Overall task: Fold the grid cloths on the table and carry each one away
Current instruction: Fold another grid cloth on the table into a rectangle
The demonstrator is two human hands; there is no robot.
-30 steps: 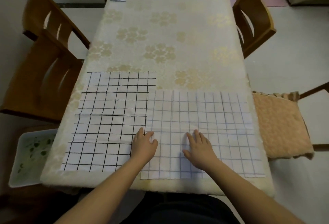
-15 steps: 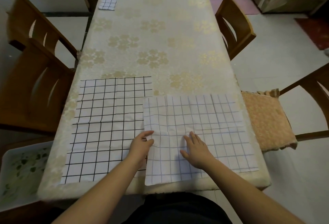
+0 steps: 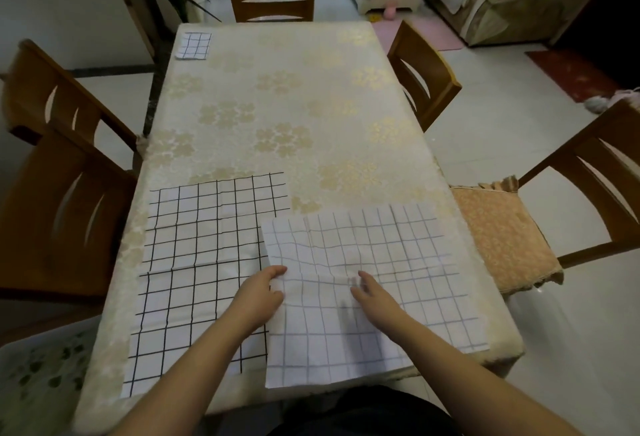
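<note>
Faintly gridded cloth [image 3: 374,283] lies rumpled, overlapping another.

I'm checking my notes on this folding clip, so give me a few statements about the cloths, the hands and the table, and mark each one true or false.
1. The left hand grips the left edge of the pale-lined grid cloth. True.
2. The right hand holds a folded cloth in the air. False: it is over the pale-lined cloth with fingers extended, blurred.
3. The pale-lined cloth overlaps the black-lined grid cloth. True.
4. The small folded cloth lies at the table's near right corner. False: it lies at the far left corner.
5. The pale-lined cloth hangs over the table's near edge. True.
</note>
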